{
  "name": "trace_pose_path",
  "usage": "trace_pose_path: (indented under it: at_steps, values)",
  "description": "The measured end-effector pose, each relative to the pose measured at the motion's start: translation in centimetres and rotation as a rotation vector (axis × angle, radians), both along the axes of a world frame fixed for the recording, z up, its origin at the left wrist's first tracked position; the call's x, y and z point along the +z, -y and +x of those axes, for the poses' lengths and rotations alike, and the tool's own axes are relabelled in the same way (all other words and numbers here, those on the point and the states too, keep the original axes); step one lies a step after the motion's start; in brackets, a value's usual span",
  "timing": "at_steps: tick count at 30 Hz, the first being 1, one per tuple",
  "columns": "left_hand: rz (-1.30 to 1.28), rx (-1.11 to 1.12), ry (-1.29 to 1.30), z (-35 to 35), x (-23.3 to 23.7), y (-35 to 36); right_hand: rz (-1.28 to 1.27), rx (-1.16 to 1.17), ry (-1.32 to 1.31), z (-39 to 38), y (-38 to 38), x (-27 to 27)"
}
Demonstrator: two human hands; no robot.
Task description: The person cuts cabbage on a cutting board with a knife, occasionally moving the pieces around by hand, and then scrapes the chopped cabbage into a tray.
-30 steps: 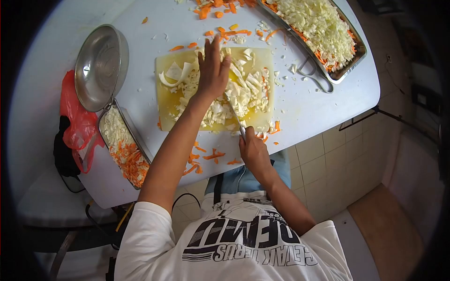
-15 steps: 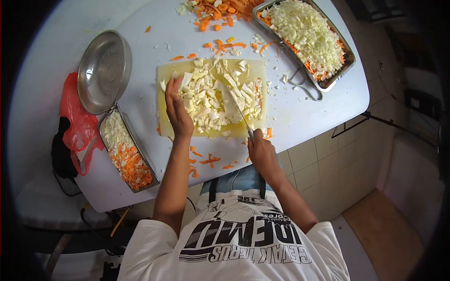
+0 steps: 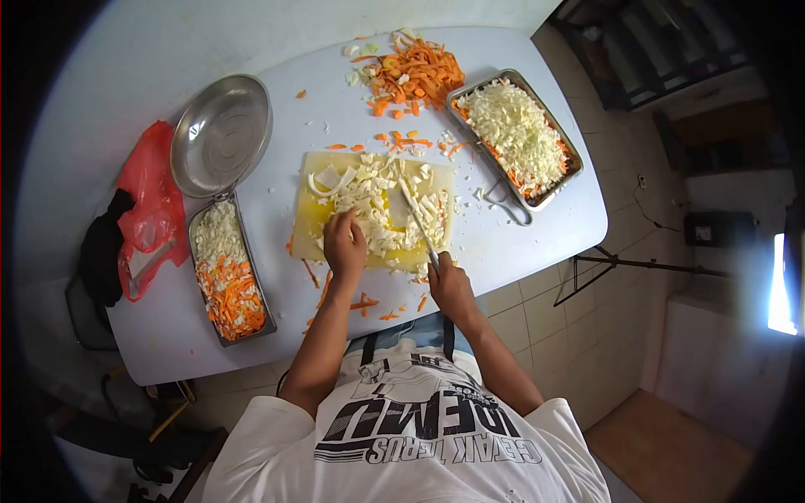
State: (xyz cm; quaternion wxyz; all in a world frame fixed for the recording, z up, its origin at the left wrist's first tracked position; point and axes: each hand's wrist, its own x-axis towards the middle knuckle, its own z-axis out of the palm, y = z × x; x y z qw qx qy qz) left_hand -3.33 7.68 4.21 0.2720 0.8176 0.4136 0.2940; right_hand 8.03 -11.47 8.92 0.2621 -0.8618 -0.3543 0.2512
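Observation:
Chopped cabbage (image 3: 360, 194) is spread over a yellowish cutting board (image 3: 309, 225). My right hand (image 3: 451, 287) is closed round the handle of a knife (image 3: 417, 220), whose blade lies among the pieces on the board's right half. At the board's lower left, my left hand (image 3: 345, 243) rests against the near edge of the cabbage. Its fingers are curled down, and whatever they may hold is hidden. A larger curved cabbage piece (image 3: 329, 179) lies beyond that hand.
Orange peelings (image 3: 423, 71) are heaped at the far side. A metal tray (image 3: 575, 168) of shredded cabbage and carrot stands at right, a narrower tray (image 3: 267, 314) at left. Behind it are a round metal lid or bowl (image 3: 222, 134) and a red plastic bag (image 3: 155, 201).
The view has shifted, showing more of the table's far side. My left hand has drawn nearer to me on the board, its upright fingers now curled down. My right hand still holds the knife.

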Motion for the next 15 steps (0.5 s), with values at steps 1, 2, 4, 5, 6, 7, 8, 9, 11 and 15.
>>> trace_pose_path:
  at_steps: [1, 2, 4, 5, 6, 7, 8, 9, 11, 15]
  values:
    - [0.048, 0.020, 0.066, 1.0, 0.0, -0.6, -0.029, 0.002, 0.002, -0.1, 0.1, -0.6]
    - [0.094, 0.040, 0.129, 2.2, -0.2, -1.3, -0.059, 0.003, 0.002, -0.2, 0.3, -1.2]
    - [0.133, 0.004, 0.199, 4.6, -0.4, -2.1, -0.096, -0.013, 0.014, -0.5, 0.4, -2.2]
    - [0.053, -0.106, 0.122, 5.1, -0.4, -2.0, -0.115, -0.022, 0.018, -0.7, 0.5, -2.7]
    - [0.009, -0.173, -0.043, 5.1, -0.4, -1.5, -0.101, -0.025, 0.011, -0.8, 0.6, -3.1]
    - [-0.032, -0.238, -0.205, 5.1, -0.1, -0.9, -0.084, -0.028, 0.006, -0.9, 0.6, -3.4]
    - [0.007, -0.261, -0.186, 4.9, -0.4, -0.2, -0.064, -0.034, -0.003, -0.9, 0.6, -3.7]
    - [0.047, -0.288, -0.171, 4.5, -1.4, 0.4, -0.016, -0.035, -0.030, -1.0, 0.6, -3.9]
    - [0.155, -0.315, -0.149, 3.9, -2.1, 1.2, 0.080, -0.037, -0.080, -1.0, 0.7, -4.1]
    - [0.271, -0.295, -0.151, 3.6, -2.4, 1.8, 0.083, -0.045, -0.109, -1.0, 0.7, -2.7]
